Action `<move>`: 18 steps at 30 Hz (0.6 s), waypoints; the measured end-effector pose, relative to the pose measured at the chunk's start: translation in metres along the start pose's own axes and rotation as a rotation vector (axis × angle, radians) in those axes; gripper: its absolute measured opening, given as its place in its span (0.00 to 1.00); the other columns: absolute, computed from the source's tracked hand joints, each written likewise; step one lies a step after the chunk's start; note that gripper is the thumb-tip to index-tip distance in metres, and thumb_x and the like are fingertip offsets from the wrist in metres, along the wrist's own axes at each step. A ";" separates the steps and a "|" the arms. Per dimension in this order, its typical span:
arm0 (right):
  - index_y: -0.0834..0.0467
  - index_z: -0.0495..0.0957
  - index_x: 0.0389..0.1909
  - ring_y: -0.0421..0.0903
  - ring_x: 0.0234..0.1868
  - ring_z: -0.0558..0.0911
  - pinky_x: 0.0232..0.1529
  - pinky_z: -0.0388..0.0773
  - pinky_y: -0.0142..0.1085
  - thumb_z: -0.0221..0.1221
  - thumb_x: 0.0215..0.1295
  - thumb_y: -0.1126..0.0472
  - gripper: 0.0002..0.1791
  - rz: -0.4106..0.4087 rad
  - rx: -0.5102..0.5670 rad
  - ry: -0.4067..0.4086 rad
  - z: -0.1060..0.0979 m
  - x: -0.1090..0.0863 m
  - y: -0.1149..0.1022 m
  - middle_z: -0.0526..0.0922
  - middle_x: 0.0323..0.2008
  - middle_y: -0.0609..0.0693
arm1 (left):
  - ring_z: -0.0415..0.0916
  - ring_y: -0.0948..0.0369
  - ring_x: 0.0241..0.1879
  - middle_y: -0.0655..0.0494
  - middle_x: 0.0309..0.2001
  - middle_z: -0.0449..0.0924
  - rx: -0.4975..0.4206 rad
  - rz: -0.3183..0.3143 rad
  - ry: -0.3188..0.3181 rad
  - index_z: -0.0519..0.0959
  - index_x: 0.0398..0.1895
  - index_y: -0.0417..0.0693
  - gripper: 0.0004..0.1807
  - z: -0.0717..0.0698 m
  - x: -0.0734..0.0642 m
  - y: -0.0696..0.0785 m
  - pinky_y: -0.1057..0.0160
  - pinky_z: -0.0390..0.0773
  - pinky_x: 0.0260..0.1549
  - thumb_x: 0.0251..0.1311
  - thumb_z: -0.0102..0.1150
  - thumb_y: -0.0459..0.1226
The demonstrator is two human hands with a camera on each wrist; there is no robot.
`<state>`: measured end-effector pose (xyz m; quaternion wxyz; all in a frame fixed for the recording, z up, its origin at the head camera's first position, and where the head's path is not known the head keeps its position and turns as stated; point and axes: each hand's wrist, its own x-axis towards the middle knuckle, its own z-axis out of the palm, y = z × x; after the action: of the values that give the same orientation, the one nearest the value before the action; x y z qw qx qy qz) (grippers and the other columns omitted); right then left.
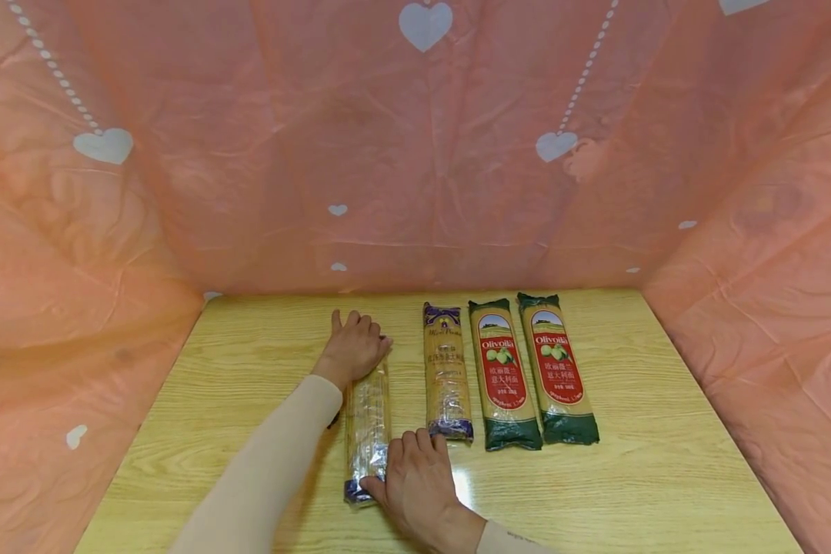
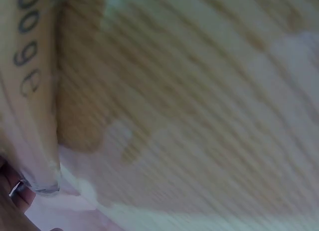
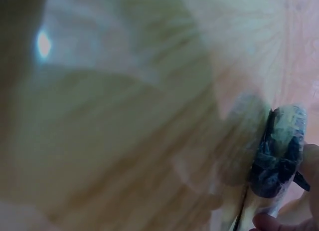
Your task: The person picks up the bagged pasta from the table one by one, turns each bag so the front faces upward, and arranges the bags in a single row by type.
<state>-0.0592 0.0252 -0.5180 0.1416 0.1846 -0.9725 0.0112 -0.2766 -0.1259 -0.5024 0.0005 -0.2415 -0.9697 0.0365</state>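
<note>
A clear packet of spaghetti [image 1: 368, 423] with purple ends lies lengthwise on the table, left of the other packets. My left hand [image 1: 352, 350] grips its far end and covers much of it. At the near end my right hand [image 1: 422, 481] holds the packet, thumb over the purple wrapper and fingers along the right side. In the left wrist view the packet's side [image 2: 30, 106] shows printed weight lettering, with part of the left hand [image 2: 12, 201] at its end. The right wrist view shows the dark crumpled end [image 3: 276, 161] beside the right hand's fingers [image 3: 309, 166].
Right of the held packet lies another purple-ended spaghetti packet [image 1: 446, 369]. Beyond it are two green-ended packets with red labels, one in the middle [image 1: 504, 373] and one farthest right [image 1: 558, 369]. A pink sheet with hearts [image 1: 415, 154] hangs around the wooden table [image 1: 630, 492].
</note>
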 end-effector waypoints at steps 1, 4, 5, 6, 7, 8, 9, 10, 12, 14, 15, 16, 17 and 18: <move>0.51 0.71 0.26 0.46 0.31 0.69 0.37 0.58 0.39 0.53 0.69 0.22 0.35 -0.001 -0.001 0.007 0.000 0.000 0.000 0.68 0.25 0.46 | 0.66 0.41 0.70 0.43 0.64 0.77 -0.010 0.000 0.005 0.78 0.63 0.41 0.32 0.000 0.000 -0.001 0.25 0.51 0.73 0.85 0.34 0.56; 0.52 0.72 0.26 0.46 0.32 0.69 0.37 0.59 0.39 0.54 0.68 0.22 0.35 0.003 -0.008 0.018 0.000 0.000 -0.002 0.69 0.25 0.46 | 0.65 0.41 0.69 0.42 0.63 0.76 -0.049 0.008 0.036 0.77 0.61 0.40 0.31 -0.003 -0.001 -0.004 0.26 0.51 0.73 0.85 0.34 0.55; 0.52 0.72 0.27 0.46 0.32 0.70 0.37 0.60 0.39 0.54 0.67 0.22 0.35 0.006 -0.004 0.020 0.000 0.000 -0.003 0.69 0.25 0.46 | 0.65 0.42 0.69 0.42 0.63 0.76 -0.064 0.012 0.048 0.77 0.61 0.40 0.30 -0.004 -0.002 -0.004 0.26 0.51 0.73 0.85 0.34 0.55; 0.52 0.73 0.27 0.46 0.33 0.70 0.38 0.61 0.39 0.55 0.67 0.22 0.35 0.011 0.001 0.018 -0.001 0.000 -0.003 0.70 0.26 0.46 | 0.65 0.42 0.68 0.42 0.62 0.76 -0.076 0.014 0.056 0.77 0.60 0.41 0.29 -0.007 -0.003 -0.005 0.27 0.51 0.73 0.85 0.33 0.54; 0.52 0.73 0.28 0.46 0.33 0.71 0.38 0.62 0.39 0.55 0.67 0.22 0.35 0.016 0.007 0.013 -0.001 0.000 -0.003 0.71 0.26 0.46 | 0.65 0.42 0.68 0.43 0.61 0.76 -0.092 0.019 0.066 0.77 0.59 0.41 0.29 -0.010 -0.004 -0.006 0.27 0.51 0.73 0.85 0.33 0.54; 0.53 0.74 0.29 0.47 0.34 0.71 0.38 0.62 0.40 0.55 0.66 0.22 0.36 0.021 0.013 0.007 -0.001 0.000 -0.003 0.71 0.27 0.47 | 0.65 0.42 0.67 0.43 0.60 0.76 -0.109 0.021 0.075 0.76 0.58 0.41 0.28 -0.013 -0.005 -0.006 0.28 0.52 0.73 0.85 0.33 0.54; 0.53 0.74 0.29 0.47 0.34 0.71 0.39 0.63 0.40 0.55 0.66 0.21 0.36 0.028 0.024 -0.004 -0.002 0.000 -0.003 0.71 0.27 0.47 | 0.66 0.42 0.67 0.42 0.59 0.76 -0.127 0.023 0.084 0.76 0.57 0.41 0.28 -0.017 -0.006 -0.007 0.28 0.52 0.73 0.85 0.34 0.53; 0.53 0.74 0.30 0.47 0.34 0.71 0.39 0.64 0.40 0.55 0.66 0.21 0.37 0.034 0.036 -0.017 -0.002 0.000 -0.003 0.71 0.28 0.47 | 0.66 0.42 0.66 0.42 0.58 0.76 -0.140 0.026 0.093 0.76 0.56 0.41 0.27 -0.020 -0.007 -0.008 0.28 0.52 0.73 0.85 0.34 0.52; 0.54 0.74 0.30 0.48 0.35 0.71 0.40 0.65 0.41 0.54 0.66 0.20 0.38 0.046 0.049 -0.044 -0.002 0.001 -0.001 0.71 0.28 0.48 | 0.65 0.41 0.67 0.42 0.58 0.76 -0.170 0.026 0.112 0.75 0.55 0.41 0.26 -0.027 -0.010 -0.010 0.29 0.52 0.74 0.85 0.35 0.52; 0.54 0.73 0.30 0.49 0.36 0.71 0.41 0.66 0.43 0.52 0.66 0.19 0.39 0.058 0.061 -0.071 -0.001 0.004 0.001 0.71 0.29 0.48 | 0.65 0.40 0.67 0.42 0.56 0.76 -0.183 0.033 0.151 0.75 0.54 0.41 0.24 -0.034 -0.013 -0.013 0.30 0.52 0.75 0.85 0.37 0.51; 0.54 0.73 0.29 0.49 0.36 0.71 0.42 0.67 0.43 0.51 0.66 0.19 0.39 0.064 0.072 -0.086 -0.001 0.005 0.003 0.71 0.29 0.48 | 0.66 0.40 0.66 0.43 0.55 0.76 -0.185 0.041 0.177 0.75 0.52 0.41 0.23 -0.037 -0.014 -0.014 0.31 0.52 0.75 0.85 0.38 0.50; 0.54 0.72 0.28 0.49 0.36 0.71 0.42 0.67 0.44 0.50 0.66 0.18 0.40 0.070 0.081 -0.097 -0.001 0.006 0.004 0.71 0.29 0.48 | 0.66 0.40 0.66 0.43 0.54 0.76 -0.186 0.050 0.205 0.74 0.51 0.41 0.22 -0.040 -0.015 -0.015 0.32 0.52 0.75 0.85 0.39 0.50; 0.54 0.72 0.28 0.50 0.37 0.72 0.42 0.68 0.44 0.50 0.65 0.18 0.40 0.075 0.087 -0.104 0.000 0.007 0.005 0.72 0.29 0.49 | 0.66 0.40 0.63 0.43 0.52 0.75 -0.185 0.062 0.234 0.74 0.49 0.41 0.21 -0.043 -0.017 -0.016 0.34 0.54 0.74 0.85 0.40 0.50; 0.54 0.72 0.27 0.50 0.37 0.72 0.43 0.68 0.45 0.51 0.66 0.18 0.40 0.081 0.097 -0.112 0.000 0.009 0.006 0.72 0.29 0.49 | 0.67 0.41 0.61 0.44 0.49 0.75 -0.183 0.079 0.265 0.73 0.47 0.42 0.20 -0.046 -0.017 -0.016 0.35 0.56 0.73 0.84 0.42 0.49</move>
<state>-0.0691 0.0277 -0.5157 0.0775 0.1519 -0.9839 0.0538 -0.2680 -0.1452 -0.4549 0.1048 -0.2812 -0.9502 -0.0841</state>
